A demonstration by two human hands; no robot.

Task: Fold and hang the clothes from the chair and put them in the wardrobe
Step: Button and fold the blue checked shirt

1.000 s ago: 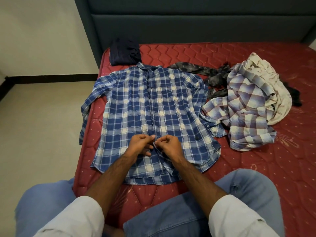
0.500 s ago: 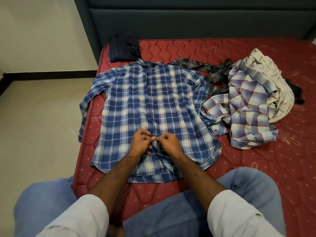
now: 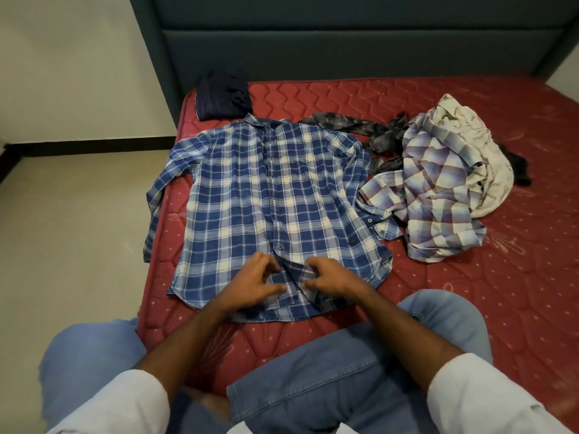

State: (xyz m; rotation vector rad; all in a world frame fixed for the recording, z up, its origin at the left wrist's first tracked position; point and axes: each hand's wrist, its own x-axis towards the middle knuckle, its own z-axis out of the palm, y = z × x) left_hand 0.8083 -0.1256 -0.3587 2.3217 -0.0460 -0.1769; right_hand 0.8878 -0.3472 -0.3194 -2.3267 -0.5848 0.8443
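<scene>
Blue plaid shirt (image 3: 275, 195) lies spread flat, front side up, on the red mattress (image 3: 470, 292) of the bed, with its collar toward the dark headboard (image 3: 344, 36) and its hem toward me. I see both my hands at the lower part of the shirt, on the two sides of the button line. My left hand (image 3: 250, 283) rests on the cloth left of the placket with fingers curled, and it seems to pinch the edge of the fabric. My right hand (image 3: 332, 277) is just beside it on the right and grips the other edge, where the cloth is lifted into a small fold between the two hands. The left sleeve of the shirt hangs over the side of the mattress. To the right of the shirt, well apart from my hands, lies a heap of other clothes (image 3: 438, 189). A dark folded garment (image 3: 222, 95) sits just beyond the collar.
</scene>
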